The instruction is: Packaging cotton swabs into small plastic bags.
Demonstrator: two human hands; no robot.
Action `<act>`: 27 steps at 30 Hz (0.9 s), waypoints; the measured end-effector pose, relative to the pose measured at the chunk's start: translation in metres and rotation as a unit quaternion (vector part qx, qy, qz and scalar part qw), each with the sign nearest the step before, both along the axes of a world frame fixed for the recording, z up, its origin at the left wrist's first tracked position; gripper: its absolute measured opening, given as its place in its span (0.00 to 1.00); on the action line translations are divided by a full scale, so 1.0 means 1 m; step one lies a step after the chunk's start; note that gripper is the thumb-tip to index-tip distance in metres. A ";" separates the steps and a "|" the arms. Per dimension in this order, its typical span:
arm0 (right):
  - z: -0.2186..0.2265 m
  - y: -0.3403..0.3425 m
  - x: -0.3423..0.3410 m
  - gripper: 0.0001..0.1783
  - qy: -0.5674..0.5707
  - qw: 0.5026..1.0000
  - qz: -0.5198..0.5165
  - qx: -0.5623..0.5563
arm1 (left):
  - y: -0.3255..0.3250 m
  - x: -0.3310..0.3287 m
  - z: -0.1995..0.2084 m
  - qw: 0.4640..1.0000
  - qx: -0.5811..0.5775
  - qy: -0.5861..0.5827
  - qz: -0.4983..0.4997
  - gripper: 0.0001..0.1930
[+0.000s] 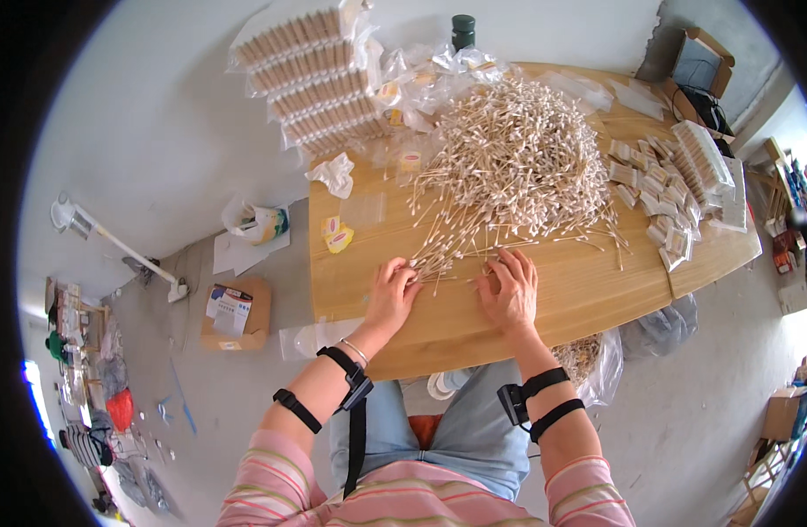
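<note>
A large heap of loose cotton swabs (526, 149) covers the far middle of the wooden table (588, 290), its near edge thinning into scattered sticks. My left hand (393, 297) is at the front left of the heap, fingers curled and closed around the ends of a small bunch of cotton swabs (435, 260). To its right, my right hand (511, 294) rests on the tabletop, palm down. Its fingers are bent and the thumb stands apart, close to a few stray swabs; no held thing shows in it.
Stacked packs of swabs (311, 79) rise at the far left beside crumpled clear plastic (439, 70). Small swab packets (654, 189) lie at the right. Yellow labels (337, 235) and a crumpled white tissue (333, 174) lie left. A cardboard box (237, 314) stands on the floor.
</note>
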State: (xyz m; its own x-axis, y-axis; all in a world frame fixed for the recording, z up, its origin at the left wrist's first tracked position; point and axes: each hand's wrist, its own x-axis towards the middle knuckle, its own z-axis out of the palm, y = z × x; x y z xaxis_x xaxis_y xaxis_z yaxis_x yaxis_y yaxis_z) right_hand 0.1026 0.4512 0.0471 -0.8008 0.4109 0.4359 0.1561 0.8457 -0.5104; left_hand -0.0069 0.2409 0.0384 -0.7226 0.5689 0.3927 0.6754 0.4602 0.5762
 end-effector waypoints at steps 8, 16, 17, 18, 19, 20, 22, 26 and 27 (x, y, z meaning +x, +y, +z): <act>0.013 -0.029 -0.010 0.35 -0.081 0.970 0.204 0.107 | -0.025 0.025 -0.002 0.995 -0.049 0.050 0.077 0.11; -0.013 0.003 -0.042 0.18 -0.039 0.989 0.118 0.074 | -0.026 0.025 0.005 0.996 -0.022 0.050 0.066 0.09; -0.015 0.013 -0.042 0.18 -0.043 0.989 0.121 0.076 | -0.025 0.025 0.006 0.996 -0.012 0.054 0.066 0.08; -0.014 0.020 -0.044 0.18 -0.068 0.991 0.073 0.088 | -0.027 0.024 0.005 0.996 -0.012 0.052 0.069 0.08; -0.015 0.023 -0.047 0.19 -0.092 0.990 0.023 0.100 | -0.029 0.023 0.005 0.997 -0.004 0.057 0.054 0.08; -0.017 0.023 -0.050 0.19 -0.093 0.990 0.025 0.101 | -0.030 0.022 0.004 0.997 0.004 0.062 0.038 0.08; -0.017 0.019 -0.056 0.21 -0.126 0.983 -0.036 0.130 | -0.030 0.022 0.004 0.998 -0.003 0.063 0.028 0.08; -0.010 -0.018 -0.065 0.22 -0.110 0.979 0.032 0.170 | -0.031 0.024 0.008 0.997 -0.013 0.063 0.038 0.10; -0.001 -0.030 -0.064 0.20 -0.083 0.980 0.055 0.173 | -0.031 0.025 0.009 0.997 -0.013 0.062 0.039 0.10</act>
